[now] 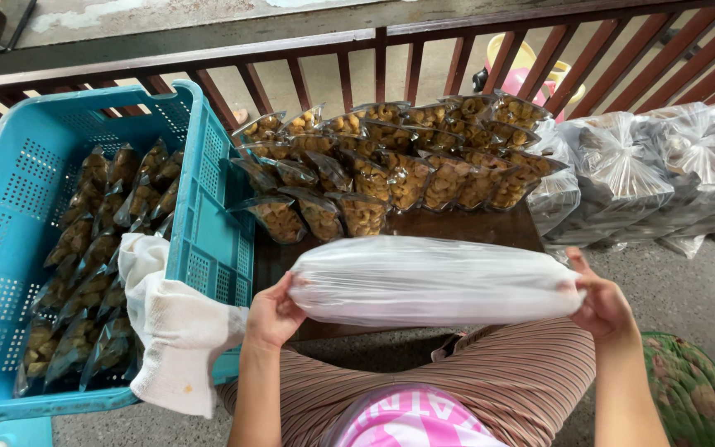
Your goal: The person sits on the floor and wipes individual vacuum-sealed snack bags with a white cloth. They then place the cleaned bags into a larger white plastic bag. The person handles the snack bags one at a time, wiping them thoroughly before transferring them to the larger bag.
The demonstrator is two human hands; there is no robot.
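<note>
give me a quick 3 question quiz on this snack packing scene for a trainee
1. True or false: both hands hold one bundle of clear plastic bags.
2. Where does the white cloth lie? A) on the railing B) over the crate's edge C) on the floor
3. What fills the blue crate?

Key:
1. True: the left hand and right hand hold the ends of the bundle of clear plastic bags.
2. B: the white cloth hangs over the blue crate.
3. Small sealed snack packets.
</note>
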